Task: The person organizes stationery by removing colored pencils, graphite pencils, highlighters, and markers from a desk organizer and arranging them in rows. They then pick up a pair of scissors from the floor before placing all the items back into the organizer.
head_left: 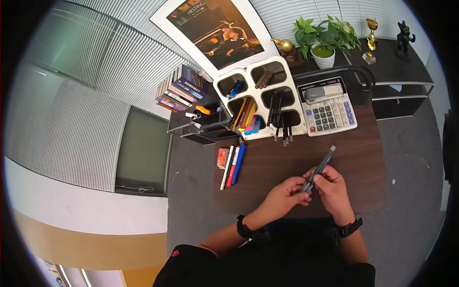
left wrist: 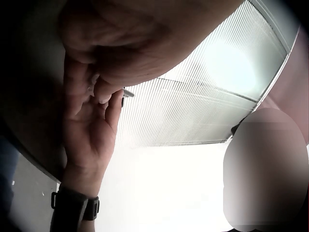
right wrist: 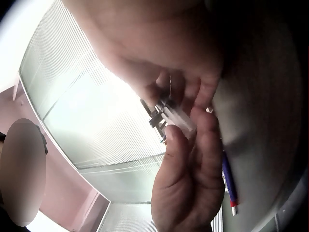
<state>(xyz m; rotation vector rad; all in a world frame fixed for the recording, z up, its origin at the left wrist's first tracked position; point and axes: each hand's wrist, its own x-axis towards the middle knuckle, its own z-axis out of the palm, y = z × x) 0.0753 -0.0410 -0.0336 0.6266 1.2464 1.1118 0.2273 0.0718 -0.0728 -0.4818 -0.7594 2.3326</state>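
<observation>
Above the front part of the brown desk, both hands meet around a small bundle of dark pens (head_left: 323, 162) with clear ends. The left hand (head_left: 286, 198) pinches the lower ends between thumb and fingers; in the right wrist view those clear ends (right wrist: 178, 119) show at its fingertips. The right hand (head_left: 333, 192) grips the middle of the bundle, thumb on top, and the pens slant up and away to the right. In the left wrist view the right hand (left wrist: 89, 140) faces the left, with a pen tip (left wrist: 128, 93) showing past the fingers.
Markers (head_left: 233, 165) and a red box (head_left: 222, 158) lie at the desk's left. Behind stand a white organizer (head_left: 248, 91) with pens and pencils, and a calculator (head_left: 330, 112). Books (head_left: 184, 88), a framed picture (head_left: 222, 33), a potted plant (head_left: 323, 57) and figurines are farther back.
</observation>
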